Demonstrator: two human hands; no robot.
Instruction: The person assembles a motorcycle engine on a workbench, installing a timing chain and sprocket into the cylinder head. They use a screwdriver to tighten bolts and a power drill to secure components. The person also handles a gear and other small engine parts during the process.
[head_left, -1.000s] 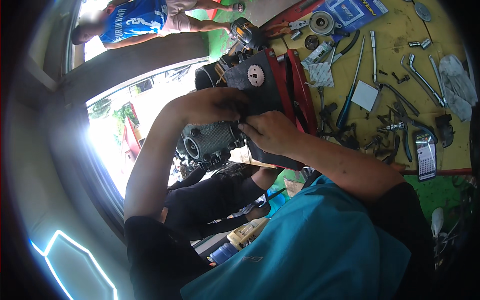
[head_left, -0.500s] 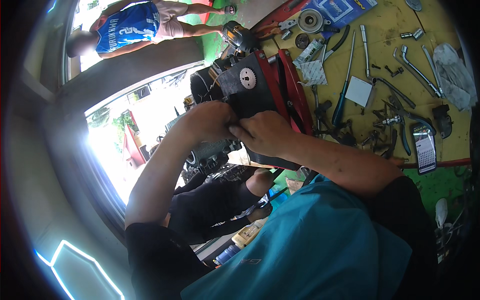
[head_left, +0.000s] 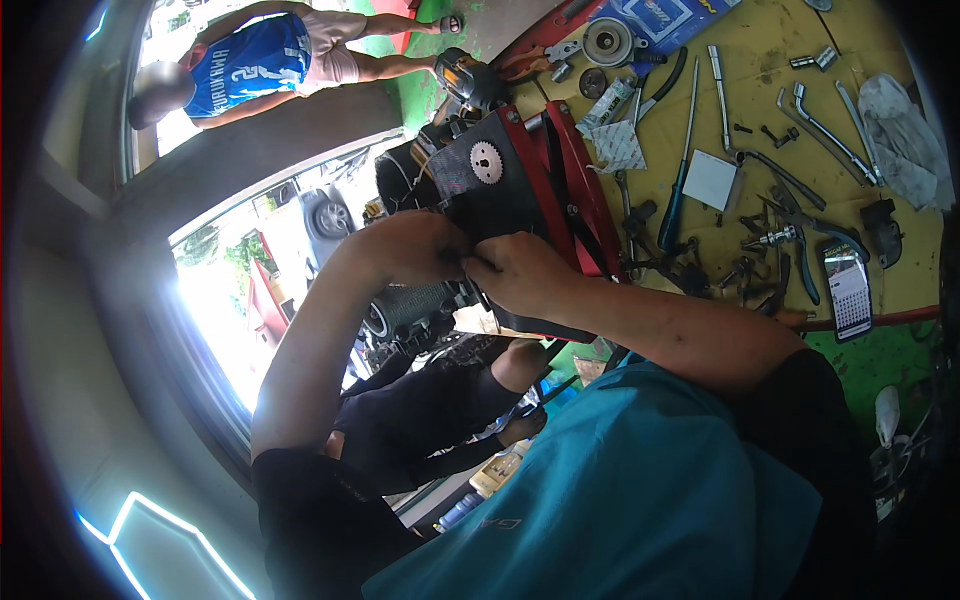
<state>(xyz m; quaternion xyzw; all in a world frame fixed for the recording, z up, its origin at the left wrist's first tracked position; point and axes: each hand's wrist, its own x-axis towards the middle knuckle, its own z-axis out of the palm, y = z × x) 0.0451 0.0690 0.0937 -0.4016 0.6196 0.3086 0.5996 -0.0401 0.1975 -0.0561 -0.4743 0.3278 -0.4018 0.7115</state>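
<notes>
My left hand (head_left: 418, 246) and my right hand (head_left: 516, 268) come together in front of me. Both are closed, fingertips almost meeting. Something small and dark shows between them, too hidden to name. Just beyond my hands is a dark box-like stand (head_left: 492, 205) with red edges. On its top lies a silver toothed sprocket (head_left: 486, 162). A red metal frame (head_left: 585, 215) borders the stand on its right, next to the tool-covered table.
The yellow table (head_left: 690, 270) holds a screwdriver (head_left: 678, 190), wrenches (head_left: 835, 135), pliers (head_left: 800, 225), a white square card (head_left: 711, 180), a phone-shaped package (head_left: 848, 290) and a grey rag (head_left: 900, 140). A person in black (head_left: 420, 410) is close below my hands; another in blue (head_left: 250, 65) stands farther off.
My view has shifted slightly, and a car wheel now shows outside past my left forearm. My hands have moved slightly apart at the knuckles, still closed and close together.
</notes>
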